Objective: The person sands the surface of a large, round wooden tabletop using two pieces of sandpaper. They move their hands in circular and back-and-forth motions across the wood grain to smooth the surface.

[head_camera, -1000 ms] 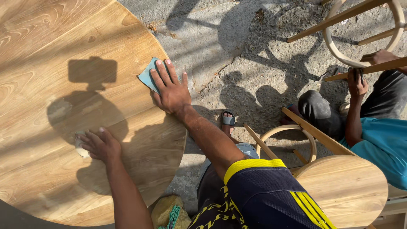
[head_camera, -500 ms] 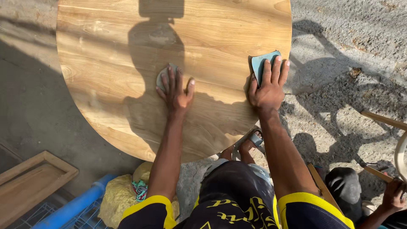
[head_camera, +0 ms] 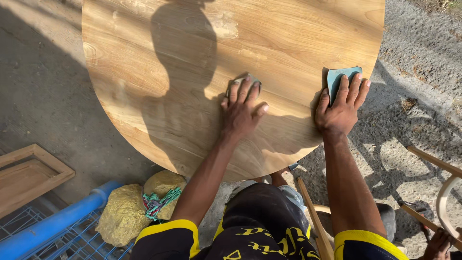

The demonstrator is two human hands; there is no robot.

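On the round wooden tabletop [head_camera: 269, 43], your left hand [head_camera: 240, 113] lies flat with fingers spread, pressing a small worn pad [head_camera: 246, 79] under its fingertips rather than clenching it, well in from the rim. Your right hand [head_camera: 341, 108] does likewise near the table's right edge, palm down and fingers extended over a blue-green sanding sheet [head_camera: 339, 77] whose top corner shows beyond them. Your shadow falls across the pale grain between and above both hands. Below the rim sit your dark shorts, printed and banded in yellow. To the lower left lie two yellowish bundles [head_camera: 137, 207] tied with green cord, a blue pipe [head_camera: 57, 224] and a wooden frame [head_camera: 29, 175] on the concrete. Another person's hand [head_camera: 440, 243] shows at the lower right corner beside curved wooden chair parts [head_camera: 442, 192].
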